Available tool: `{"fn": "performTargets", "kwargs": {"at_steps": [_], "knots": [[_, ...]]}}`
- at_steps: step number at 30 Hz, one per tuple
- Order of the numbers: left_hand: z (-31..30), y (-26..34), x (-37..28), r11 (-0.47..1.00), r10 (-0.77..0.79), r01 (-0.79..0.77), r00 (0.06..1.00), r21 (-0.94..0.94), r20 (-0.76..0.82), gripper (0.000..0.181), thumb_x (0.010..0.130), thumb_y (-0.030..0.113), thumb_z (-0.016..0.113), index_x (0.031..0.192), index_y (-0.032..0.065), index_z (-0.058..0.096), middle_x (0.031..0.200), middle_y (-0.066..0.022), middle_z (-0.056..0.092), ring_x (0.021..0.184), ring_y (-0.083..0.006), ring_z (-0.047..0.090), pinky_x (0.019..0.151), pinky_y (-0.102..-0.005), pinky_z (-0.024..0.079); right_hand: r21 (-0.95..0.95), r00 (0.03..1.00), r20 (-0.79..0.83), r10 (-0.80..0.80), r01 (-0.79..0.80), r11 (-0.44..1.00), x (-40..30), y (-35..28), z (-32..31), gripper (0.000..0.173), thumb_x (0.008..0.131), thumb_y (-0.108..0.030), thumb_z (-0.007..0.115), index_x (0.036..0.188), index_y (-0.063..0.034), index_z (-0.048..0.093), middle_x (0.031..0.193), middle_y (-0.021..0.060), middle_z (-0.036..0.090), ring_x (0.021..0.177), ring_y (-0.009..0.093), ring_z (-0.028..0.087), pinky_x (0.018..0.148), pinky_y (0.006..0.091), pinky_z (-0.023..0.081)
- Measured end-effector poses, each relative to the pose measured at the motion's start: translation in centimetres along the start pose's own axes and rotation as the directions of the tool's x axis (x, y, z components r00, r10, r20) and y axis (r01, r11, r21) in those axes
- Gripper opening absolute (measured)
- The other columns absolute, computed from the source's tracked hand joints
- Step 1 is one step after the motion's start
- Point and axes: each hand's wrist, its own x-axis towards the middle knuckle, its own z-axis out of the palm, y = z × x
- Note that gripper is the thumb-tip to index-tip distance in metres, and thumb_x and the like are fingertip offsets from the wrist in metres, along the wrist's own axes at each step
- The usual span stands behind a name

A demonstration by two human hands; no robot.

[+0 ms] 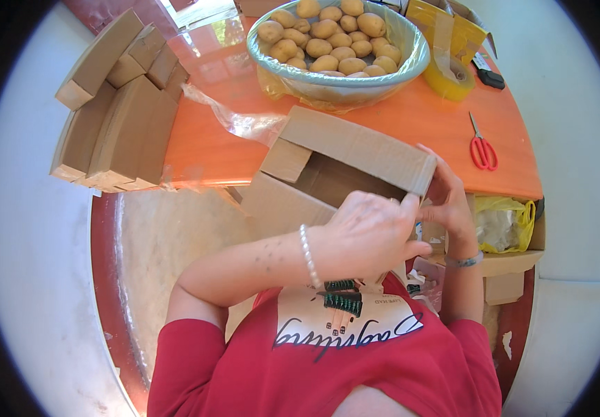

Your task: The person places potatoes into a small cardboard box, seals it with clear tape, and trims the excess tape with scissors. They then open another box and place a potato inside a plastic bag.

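Note:
A cardboard box (349,149) is tilted at the near edge of the orange table, its top partly open. One small end flap (287,159) is folded in at its left, and a dark gap shows the inside. My left hand (368,229), with a pearl bracelet at the wrist, reaches across the near side and grips the box's right end with its fingertips. Around the outside of that same end, my right hand (448,195) holds the corner. Its fingertips are partly hidden behind the cardboard.
Several cardboard boxes (117,130) are stacked at the left. A plastic-lined basin (341,86) of potatoes (326,47) stands at the back. Clear tape rolls (451,83), a yellow carton (438,31) and red-handled scissors (482,151) lie right. Crumpled clear film (242,122) trails behind the box.

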Motion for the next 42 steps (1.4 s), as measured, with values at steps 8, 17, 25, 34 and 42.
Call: {"fn": "performTargets", "kwargs": {"at_steps": [8, 17, 25, 34, 42], "knots": [[-2.4, -2.6, 0.1, 0.972, 0.032, 0.004, 0.989, 0.237, -0.147, 0.038, 0.078, 0.024, 0.072, 0.107, 0.0026, 0.059, 0.082, -0.0136, 0.067, 0.076, -0.0304, 0.066, 0.065, -0.0385, 0.052, -0.199, 0.979, -0.186, 0.086, -0.123, 0.972, 1.1, -0.6, 0.6, 0.072, 0.075, 0.006, 0.068, 0.140, -0.0023, 0.038, 0.123, 0.0134, 0.055, 0.103, 0.019, 0.058, 0.086, 0.0322, 0.051], [-6.3, -11.0, 0.4, 0.840, 0.031, 0.023, 0.995, 0.542, -0.090, 0.060, 0.073, 0.019, 0.075, 0.127, 0.0056, 0.052, 0.124, -0.0156, 0.055, 0.114, -0.0344, 0.050, 0.098, -0.0423, 0.040, -0.490, 0.928, -0.371, -0.021, -0.176, 0.854, 1.1, -4.3, 3.3, 0.063, 0.079, -0.012, 0.071, 0.135, -0.0013, 0.044, 0.127, 0.0206, 0.055, 0.114, 0.029, 0.056, 0.088, 0.0357, 0.049], [-6.0, -12.8, 1.7, 0.850, 0.116, -0.028, 0.984, 0.526, -0.135, 0.032, 0.084, 0.019, 0.065, 0.113, 0.0069, 0.060, 0.109, -0.0113, 0.062, 0.091, -0.0304, 0.060, 0.077, -0.0390, 0.049, -0.545, 0.971, -0.238, -0.015, -0.121, 0.830, 1.7, -4.1, 3.6, 0.063, 0.075, 0.002, 0.065, 0.134, -0.0059, 0.046, 0.141, 0.0188, 0.041, 0.123, 0.034, 0.048, 0.092, 0.0373, 0.047], [-5.2, -13.9, 2.5, 0.764, 0.123, 0.120, 0.938, 0.634, -0.325, 0.017, 0.089, 0.023, 0.060, 0.080, 0.0097, 0.056, 0.068, -0.0061, 0.062, 0.059, -0.0247, 0.061, 0.053, -0.0389, 0.046, -0.949, 0.895, 0.269, -0.356, 0.309, 0.057, 3.1, -5.4, 2.6, 0.041, 0.073, -0.001, 0.061, 0.113, -0.0030, 0.061, 0.122, 0.0123, 0.058, 0.114, 0.028, 0.053, 0.091, 0.0377, 0.047], [-7.0, -14.0, 1.1, 0.902, 0.139, -0.030, 0.965, 0.431, -0.223, 0.026, 0.084, 0.026, 0.066, 0.099, 0.0057, 0.061, 0.090, -0.0114, 0.066, 0.081, -0.0294, 0.064, 0.068, -0.0370, 0.051, -0.761, 0.765, 0.643, -0.035, 0.643, 0.091, 5.3, -5.5, 3.8, 0.034, 0.077, -0.010, 0.057, 0.110, -0.0029, 0.063, 0.099, 0.0102, 0.066, 0.101, 0.026, 0.057, 0.086, 0.0349, 0.045]]}}
